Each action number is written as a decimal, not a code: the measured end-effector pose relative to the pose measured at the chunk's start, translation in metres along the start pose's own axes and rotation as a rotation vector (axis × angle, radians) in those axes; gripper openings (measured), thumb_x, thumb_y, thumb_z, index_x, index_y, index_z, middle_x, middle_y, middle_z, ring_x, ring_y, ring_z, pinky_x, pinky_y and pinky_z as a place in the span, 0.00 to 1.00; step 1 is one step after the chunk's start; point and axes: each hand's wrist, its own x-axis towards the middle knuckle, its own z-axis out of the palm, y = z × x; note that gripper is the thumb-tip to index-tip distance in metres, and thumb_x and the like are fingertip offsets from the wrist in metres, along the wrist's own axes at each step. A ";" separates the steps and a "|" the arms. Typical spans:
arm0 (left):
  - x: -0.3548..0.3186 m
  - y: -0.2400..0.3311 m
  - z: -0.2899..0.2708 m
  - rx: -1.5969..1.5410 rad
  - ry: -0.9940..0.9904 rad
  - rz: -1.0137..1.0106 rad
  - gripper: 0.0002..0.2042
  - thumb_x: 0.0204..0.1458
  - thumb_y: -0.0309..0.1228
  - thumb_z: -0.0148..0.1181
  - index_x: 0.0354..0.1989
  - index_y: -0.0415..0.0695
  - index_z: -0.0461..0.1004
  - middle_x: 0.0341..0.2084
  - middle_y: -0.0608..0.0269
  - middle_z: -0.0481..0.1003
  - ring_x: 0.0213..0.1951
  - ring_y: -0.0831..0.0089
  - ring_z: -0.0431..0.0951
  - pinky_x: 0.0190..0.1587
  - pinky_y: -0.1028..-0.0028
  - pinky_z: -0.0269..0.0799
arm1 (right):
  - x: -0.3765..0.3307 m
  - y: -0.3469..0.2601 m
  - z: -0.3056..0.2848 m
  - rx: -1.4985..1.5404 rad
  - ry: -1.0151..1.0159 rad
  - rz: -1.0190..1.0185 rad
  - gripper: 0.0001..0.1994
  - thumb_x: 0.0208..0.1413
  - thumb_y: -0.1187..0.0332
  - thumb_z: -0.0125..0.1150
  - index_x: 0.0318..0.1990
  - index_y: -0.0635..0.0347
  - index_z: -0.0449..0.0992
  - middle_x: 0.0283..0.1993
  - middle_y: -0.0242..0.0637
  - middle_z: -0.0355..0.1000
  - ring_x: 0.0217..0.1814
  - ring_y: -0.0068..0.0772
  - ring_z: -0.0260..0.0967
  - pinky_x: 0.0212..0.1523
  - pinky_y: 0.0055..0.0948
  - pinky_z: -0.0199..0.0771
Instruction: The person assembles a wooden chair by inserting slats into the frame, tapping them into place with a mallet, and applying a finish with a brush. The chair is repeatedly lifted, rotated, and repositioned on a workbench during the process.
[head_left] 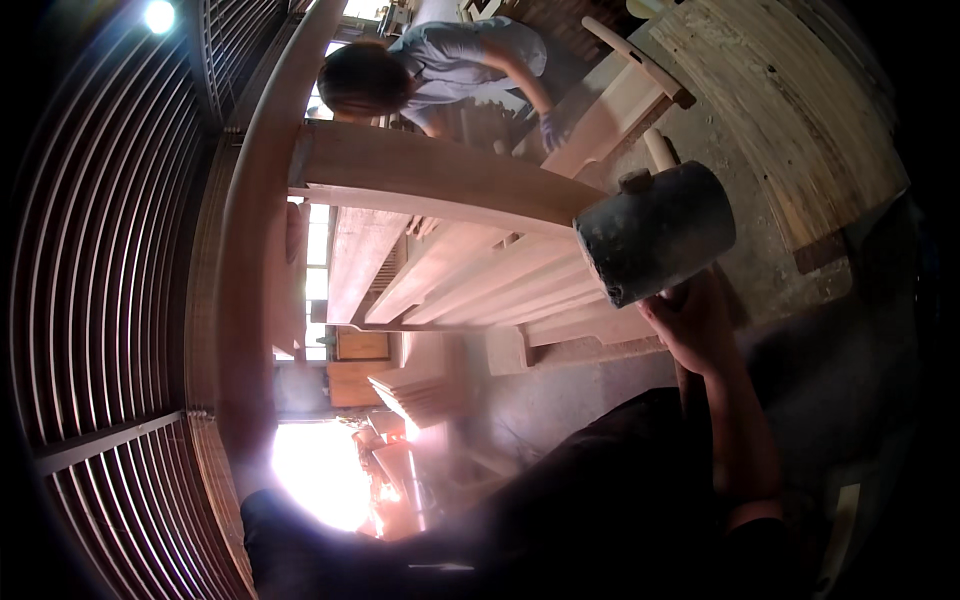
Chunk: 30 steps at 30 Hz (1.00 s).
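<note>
My right hand (pixel 695 325) is closed round the wooden handle of a mallet (pixel 665 230). The mallet's thick, dark cylindrical head is raised above my fist, and a stub of the handle pokes out of its far side. In the picture the head overlaps the end of a broad wooden rail (pixel 430 180). That rail meets a long rounded wooden post (pixel 250 300) at the left. Below the rail lie several pale boards of a wooden frame (pixel 480 270). A black sleeve shows low at the left, but I cannot make out my left hand.
Across the frame a co-worker (pixel 460 70) in a grey-blue shirt bends over, one hand by a shaped board (pixel 610 115). A thick plank (pixel 780 110) lies at the far right. Barred metalwork (pixel 110 250) lines the left side. Stacked boards (pixel 410 395) stand near a bright opening.
</note>
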 end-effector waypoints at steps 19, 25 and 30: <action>0.017 -0.006 0.040 -0.165 -0.118 0.256 0.32 0.67 0.57 0.44 0.61 0.39 0.72 0.47 0.62 0.77 0.46 0.73 0.76 0.57 0.69 0.68 | 0.034 -0.054 -0.036 0.024 0.015 -0.131 0.07 0.58 0.73 0.65 0.35 0.62 0.71 0.21 0.27 0.67 0.16 0.17 0.61 0.17 0.24 0.59; -0.002 0.024 0.060 0.281 0.232 0.451 0.36 0.65 0.60 0.39 0.37 0.33 0.78 0.27 0.55 0.77 0.33 0.67 0.74 0.45 0.65 0.68 | 0.091 -0.222 -0.061 -0.339 0.034 -0.509 0.12 0.55 0.69 0.68 0.43 0.64 0.75 0.28 0.35 0.75 0.29 0.31 0.73 0.33 0.31 0.71; -0.011 0.036 0.057 0.253 0.143 0.438 0.37 0.66 0.58 0.37 0.29 0.31 0.75 0.23 0.45 0.74 0.32 0.57 0.75 0.44 0.59 0.67 | 0.125 -0.381 -0.027 -1.055 0.111 -0.759 0.18 0.51 0.70 0.69 0.48 0.69 0.75 0.41 0.44 0.81 0.43 0.35 0.78 0.46 0.33 0.74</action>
